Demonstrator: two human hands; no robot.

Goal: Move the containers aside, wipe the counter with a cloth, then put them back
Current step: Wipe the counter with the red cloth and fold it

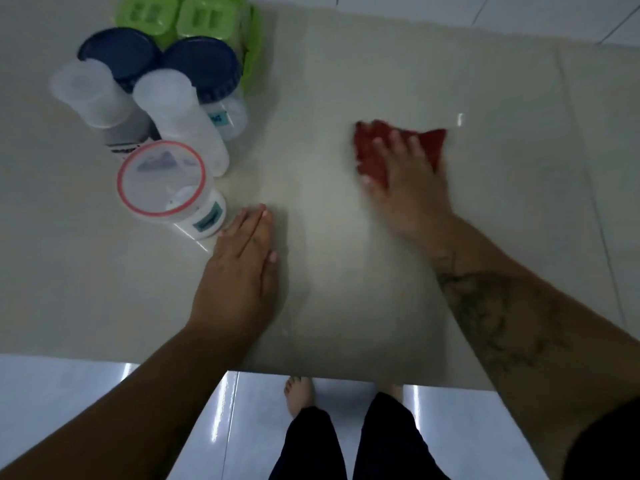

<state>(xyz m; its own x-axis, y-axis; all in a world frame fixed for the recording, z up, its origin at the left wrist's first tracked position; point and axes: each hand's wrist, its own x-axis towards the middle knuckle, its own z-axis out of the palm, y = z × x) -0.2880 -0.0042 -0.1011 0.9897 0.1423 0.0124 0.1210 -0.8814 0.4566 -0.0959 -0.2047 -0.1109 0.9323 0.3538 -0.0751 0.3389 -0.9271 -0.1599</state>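
A red cloth lies on the beige counter right of centre, pressed flat under my right hand, which is blurred. My left hand rests flat on the counter, fingers together, holding nothing, just beside a clear jar with a red-rimmed lid. Behind that jar, at the left, stand two white-capped bottles and two jars with dark blue lids. Green containers sit at the back.
The counter's front edge runs across the lower part of the view. Below it are a glossy tiled floor and my bare feet and dark trousers. A white tiled wall borders the counter's back right.
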